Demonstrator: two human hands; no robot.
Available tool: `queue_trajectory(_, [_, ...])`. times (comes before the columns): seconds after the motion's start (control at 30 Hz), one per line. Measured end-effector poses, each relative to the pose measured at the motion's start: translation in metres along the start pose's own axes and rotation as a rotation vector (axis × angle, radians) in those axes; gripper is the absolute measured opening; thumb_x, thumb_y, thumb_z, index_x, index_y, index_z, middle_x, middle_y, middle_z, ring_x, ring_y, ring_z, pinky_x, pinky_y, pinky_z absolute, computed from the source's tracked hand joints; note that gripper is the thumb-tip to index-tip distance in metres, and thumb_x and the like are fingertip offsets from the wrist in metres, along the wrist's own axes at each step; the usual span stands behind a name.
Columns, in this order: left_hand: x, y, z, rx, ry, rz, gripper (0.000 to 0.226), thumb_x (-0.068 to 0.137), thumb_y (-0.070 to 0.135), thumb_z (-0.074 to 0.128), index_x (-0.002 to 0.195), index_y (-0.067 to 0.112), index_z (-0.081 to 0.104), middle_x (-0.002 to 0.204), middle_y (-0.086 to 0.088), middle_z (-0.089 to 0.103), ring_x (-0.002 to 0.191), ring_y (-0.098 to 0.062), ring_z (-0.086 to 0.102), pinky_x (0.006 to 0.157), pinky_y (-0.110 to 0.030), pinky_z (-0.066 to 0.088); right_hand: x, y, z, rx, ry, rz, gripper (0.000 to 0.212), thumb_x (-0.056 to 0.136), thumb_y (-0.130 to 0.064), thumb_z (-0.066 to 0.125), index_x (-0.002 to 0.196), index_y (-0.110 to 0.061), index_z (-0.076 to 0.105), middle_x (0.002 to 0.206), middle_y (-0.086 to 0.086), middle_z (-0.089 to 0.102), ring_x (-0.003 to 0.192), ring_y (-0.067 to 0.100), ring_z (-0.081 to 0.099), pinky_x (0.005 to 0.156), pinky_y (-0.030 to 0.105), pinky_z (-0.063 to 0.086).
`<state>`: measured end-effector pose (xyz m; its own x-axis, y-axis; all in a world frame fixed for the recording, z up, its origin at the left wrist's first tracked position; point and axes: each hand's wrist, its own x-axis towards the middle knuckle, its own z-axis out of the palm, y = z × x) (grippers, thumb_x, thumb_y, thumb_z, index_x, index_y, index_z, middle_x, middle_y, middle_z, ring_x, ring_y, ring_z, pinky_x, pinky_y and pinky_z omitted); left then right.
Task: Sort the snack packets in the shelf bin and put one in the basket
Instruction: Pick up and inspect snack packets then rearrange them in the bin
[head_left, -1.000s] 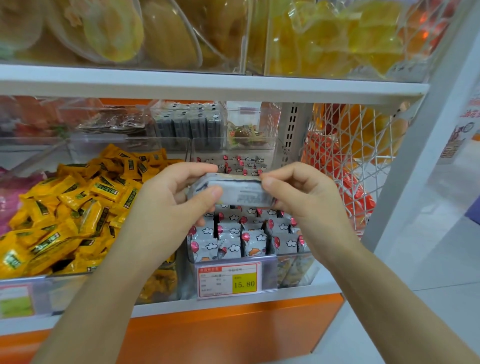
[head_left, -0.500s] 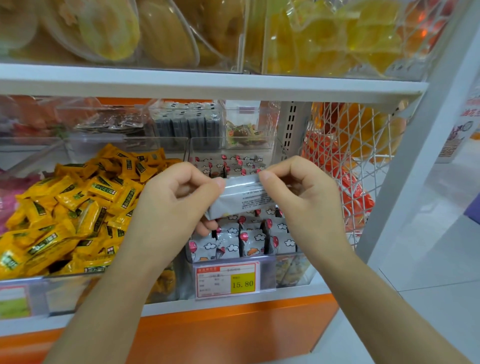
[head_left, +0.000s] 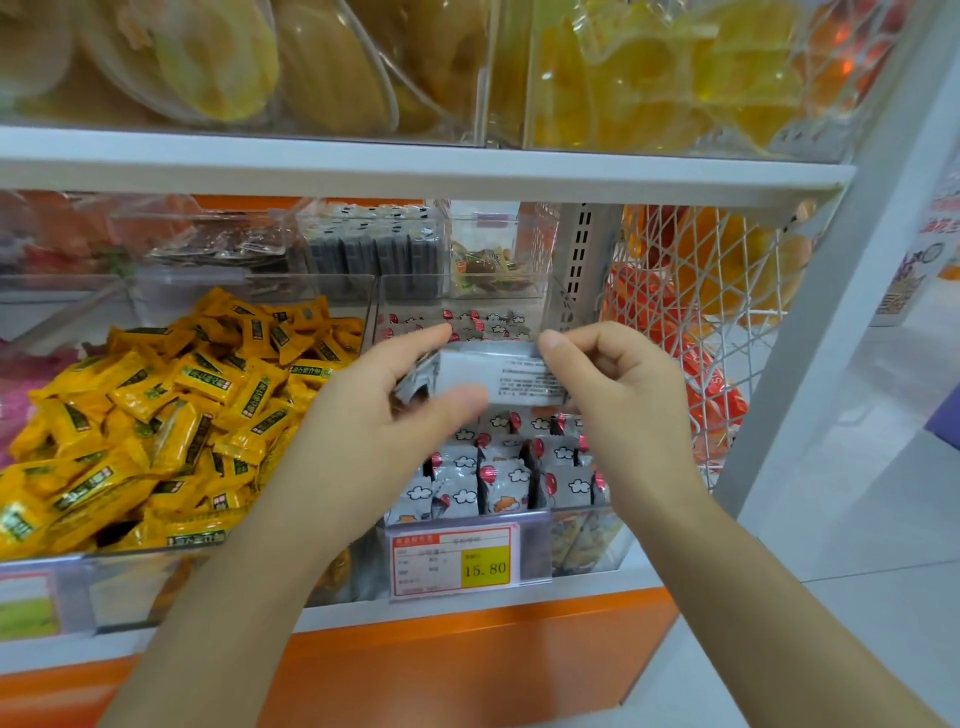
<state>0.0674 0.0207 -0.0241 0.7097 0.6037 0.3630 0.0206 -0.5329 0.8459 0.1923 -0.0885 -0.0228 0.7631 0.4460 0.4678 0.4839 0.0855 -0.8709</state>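
Scene: A person faces a shop's snack shelf, both bare forearms reaching in from the lower edge of the view.
Snack packet: A grey-and-white snack packet (head_left: 498, 374) is held in the air between both hands, printed back towards the camera, just above the shelf bin (head_left: 587, 540) and clear of its contents.
Left hand: The left hand (head_left: 374, 426) pinches the packet's left end, thumb below and forefinger above.
Right hand: The right hand (head_left: 618, 395) pinches the upper right corner; its fingers (head_left: 566, 340) are curled, and the thumb is hidden behind them.
Shelf bin: Clear plastic, packed with upright grey packets (head_left: 498, 483) printed with clouds and red balloons; a price tag (head_left: 454, 561) reading 15.80 is fixed to its front wall.
Neighbouring bin: To the left, a loose heap of yellow packets (head_left: 171, 415) fills a second clear bin.
Back row: Smaller clear boxes stand behind, one holding dark packets (head_left: 374, 249).
Shelf: A white shelf board (head_left: 415, 161) runs overhead, carrying clear tubs of yellow dried fruit (head_left: 649, 78); below the bins sits an orange base panel (head_left: 467, 660).
Side: White wire mesh (head_left: 696, 270) closes the shelf's right end, with orange packs showing through it, beside a white upright post (head_left: 831, 291).
Room: A pale grey floor (head_left: 857, 519) stretches away on the right.
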Motion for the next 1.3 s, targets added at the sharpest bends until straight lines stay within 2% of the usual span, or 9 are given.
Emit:
queue_trajectory(0.07, [-0.001, 0.000, 0.005, 0.119, 0.015, 0.047, 0.062, 0.076, 0.035, 0.067, 0.133, 0.035, 0.042, 0.110, 0.023, 0.055, 0.089, 0.008, 0.057, 0.070, -0.007, 0.047, -0.001, -0.001, 0.000, 0.080, -0.019, 0.042, 0.020, 0.088, -0.020, 0.062, 0.070, -0.015, 0.068, 0.068, 0.002, 0.068, 0.053, 0.009, 0.060, 0.051, 0.020, 0.048])
queue_trajectory(0.2, [0.001, 0.000, 0.005, 0.078, 0.125, 0.113, 0.027, 0.083, 0.034, 0.052, 0.109, 0.041, 0.049, 0.084, 0.017, 0.061, 0.073, 0.004, 0.060, 0.058, -0.010, 0.045, -0.004, -0.002, -0.001, 0.288, -0.201, 0.121, 0.016, 0.088, -0.018, 0.063, 0.101, -0.022, 0.070, 0.087, -0.002, 0.073, 0.070, 0.014, 0.068, 0.067, 0.024, 0.056])
queue_trajectory(0.3, [0.004, -0.003, 0.006, 0.161, 0.180, 0.113, 0.048, 0.081, 0.045, 0.046, 0.127, 0.031, 0.045, 0.092, 0.021, 0.058, 0.083, 0.004, 0.058, 0.065, -0.007, 0.042, -0.004, 0.000, -0.001, 0.270, -0.305, 0.075, 0.042, 0.082, -0.008, 0.068, 0.116, -0.032, 0.060, 0.096, -0.001, 0.069, 0.088, 0.012, 0.065, 0.075, 0.023, 0.055])
queue_trajectory(0.4, [0.008, -0.008, 0.006, 0.389, 0.205, 0.121, 0.067, 0.079, 0.056, 0.039, 0.140, 0.031, 0.032, 0.114, 0.011, 0.049, 0.106, -0.004, 0.045, 0.085, -0.017, 0.035, 0.002, 0.000, -0.002, 0.238, -0.206, 0.078, 0.036, 0.082, -0.007, 0.067, 0.111, -0.027, 0.062, 0.093, 0.015, 0.067, 0.074, 0.014, 0.061, 0.065, 0.021, 0.053])
queue_trajectory(0.5, [0.019, -0.017, 0.000, 0.668, 0.169, 0.103, 0.070, 0.082, 0.058, 0.036, 0.145, 0.029, 0.023, 0.144, 0.003, 0.034, 0.135, -0.016, 0.019, 0.107, -0.040, 0.021, 0.018, 0.005, -0.006, 0.131, -0.033, 0.118, 0.034, 0.080, -0.016, 0.071, 0.111, -0.018, 0.058, 0.093, 0.003, 0.070, 0.074, 0.013, 0.067, 0.068, 0.024, 0.055])
queue_trajectory(0.67, [0.028, -0.039, -0.003, 0.733, 0.012, 0.060, 0.066, 0.090, 0.049, 0.042, 0.147, 0.021, 0.021, 0.156, 0.003, 0.014, 0.143, -0.013, 0.005, 0.114, -0.033, 0.005, 0.061, 0.014, 0.014, -0.212, 0.009, 0.011, 0.034, 0.080, -0.022, 0.072, 0.108, -0.012, 0.056, 0.096, -0.001, 0.063, 0.085, 0.019, 0.062, 0.075, 0.034, 0.055])
queue_trajectory(0.9, [0.030, -0.044, -0.002, 0.667, 0.044, 0.089, 0.062, 0.090, 0.037, 0.051, 0.145, 0.021, 0.028, 0.155, 0.004, 0.019, 0.142, -0.011, 0.007, 0.111, -0.027, 0.004, 0.108, 0.018, 0.063, -0.545, -0.286, -0.203, 0.029, 0.084, -0.014, 0.067, 0.110, -0.009, 0.056, 0.095, 0.000, 0.054, 0.084, 0.016, 0.052, 0.071, 0.023, 0.043])
queue_trajectory(1.1, [0.030, -0.044, 0.000, 0.612, 0.061, 0.106, 0.059, 0.089, 0.034, 0.051, 0.143, 0.021, 0.031, 0.154, 0.005, 0.019, 0.140, -0.007, 0.007, 0.104, -0.020, 0.001, 0.121, 0.026, 0.090, -0.882, -0.697, -0.193, 0.018, 0.089, -0.023, 0.061, 0.075, -0.018, 0.049, 0.075, -0.008, 0.044, 0.081, 0.019, 0.048, 0.055, 0.017, 0.032])
queue_trajectory(1.3, [0.029, -0.045, 0.000, 0.596, 0.072, 0.117, 0.057, 0.089, 0.032, 0.050, 0.143, 0.022, 0.033, 0.154, 0.006, 0.020, 0.138, -0.004, 0.007, 0.101, -0.018, 0.000, 0.125, 0.042, 0.095, -1.140, -0.893, -0.251, 0.033, 0.095, -0.019, 0.038, 0.118, -0.025, 0.062, 0.125, 0.002, 0.057, 0.125, 0.023, 0.039, 0.103, 0.042, 0.030])
